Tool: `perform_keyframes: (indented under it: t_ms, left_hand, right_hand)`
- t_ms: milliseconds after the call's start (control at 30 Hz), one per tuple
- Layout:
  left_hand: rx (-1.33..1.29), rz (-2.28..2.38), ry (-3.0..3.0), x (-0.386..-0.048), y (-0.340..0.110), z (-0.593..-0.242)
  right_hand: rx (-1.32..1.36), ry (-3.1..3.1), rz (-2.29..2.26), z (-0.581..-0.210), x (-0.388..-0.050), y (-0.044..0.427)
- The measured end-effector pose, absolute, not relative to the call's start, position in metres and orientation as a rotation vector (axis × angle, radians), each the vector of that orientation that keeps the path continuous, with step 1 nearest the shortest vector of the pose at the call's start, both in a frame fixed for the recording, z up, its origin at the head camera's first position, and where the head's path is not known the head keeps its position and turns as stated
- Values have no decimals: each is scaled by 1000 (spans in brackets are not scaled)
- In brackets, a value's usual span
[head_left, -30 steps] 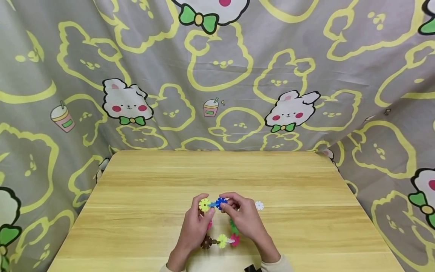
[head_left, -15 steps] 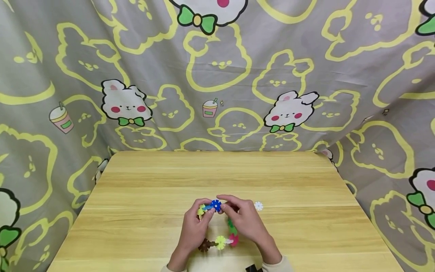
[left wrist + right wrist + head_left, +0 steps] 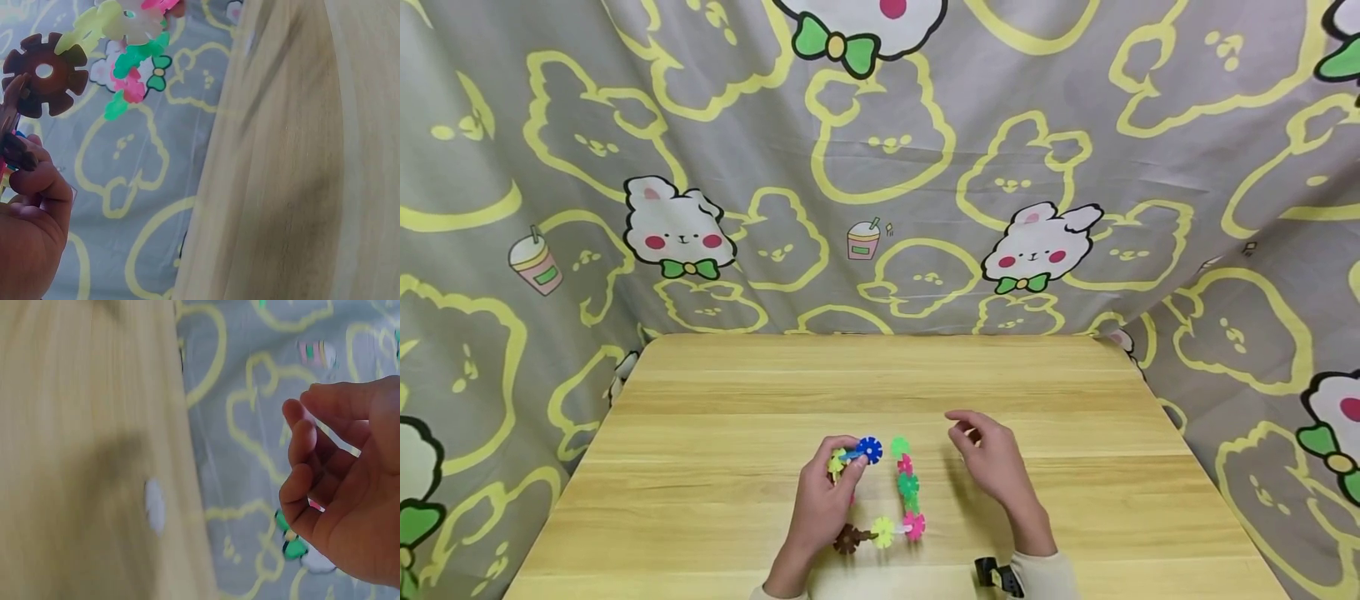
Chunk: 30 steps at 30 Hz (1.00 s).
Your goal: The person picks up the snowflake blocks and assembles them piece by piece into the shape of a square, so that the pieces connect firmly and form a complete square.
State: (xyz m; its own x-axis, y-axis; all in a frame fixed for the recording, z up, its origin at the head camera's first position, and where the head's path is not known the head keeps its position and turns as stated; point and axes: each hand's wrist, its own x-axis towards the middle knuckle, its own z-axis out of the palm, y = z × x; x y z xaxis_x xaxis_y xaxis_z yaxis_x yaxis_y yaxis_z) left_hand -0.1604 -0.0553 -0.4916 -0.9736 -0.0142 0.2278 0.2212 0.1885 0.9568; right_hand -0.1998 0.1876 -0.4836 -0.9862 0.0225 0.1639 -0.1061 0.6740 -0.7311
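My left hand [image 3: 826, 498] pinches one end of a chain of linked plastic snowflake discs, near a dark blue disc [image 3: 869, 451] and a light blue one. The chain bends round in an open loop through a brown disc [image 3: 847, 539], a yellow disc [image 3: 883, 532] and a pink disc [image 3: 913, 526]. Its other end is a light green disc [image 3: 900, 447], apart from the blue one. To the right, my right hand [image 3: 996, 458] hovers over the table with loosely bent fingers, holding nothing. Below it lies a loose white disc [image 3: 155, 506], hidden in the head view.
The wood-grain table [image 3: 737, 392] has rounded far corners. A grey curtain [image 3: 925, 167] with yellow outlines and rabbit faces hangs behind it and along both sides. A black strapped device [image 3: 997, 575] sits at the right sleeve.
The right hand has left the chain and moved right, where it now covers the white disc in the head view. The left hand keeps its pinch and has shifted slightly left.
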Motion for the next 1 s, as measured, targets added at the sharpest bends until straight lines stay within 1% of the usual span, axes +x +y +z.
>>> perform_keyframes:
  t_ms: [233, 467, 633, 833, 1000]
  left_hand:
    - [-237, -1887, -2250, -154, -54, -473]
    - [-198, -1899, -2283, -156, -54, -480]
    - [-219, -1907, -2272, -154, -55, -474]
    - [-241, -1882, -2308, -159, -57, -488]
    - [-263, -1910, -2283, -161, -60, -497]
  right_hand:
    - [-116, -2801, 1209, -499, -205, 217]
    - [-144, -2882, 1172, -510, -207, 224]
    - [-109, -3025, 1071, -520, -206, 223]
    - [-91, -3137, 966, -530, -203, 221]
    - [-75, -3133, 928, -531, -202, 219]
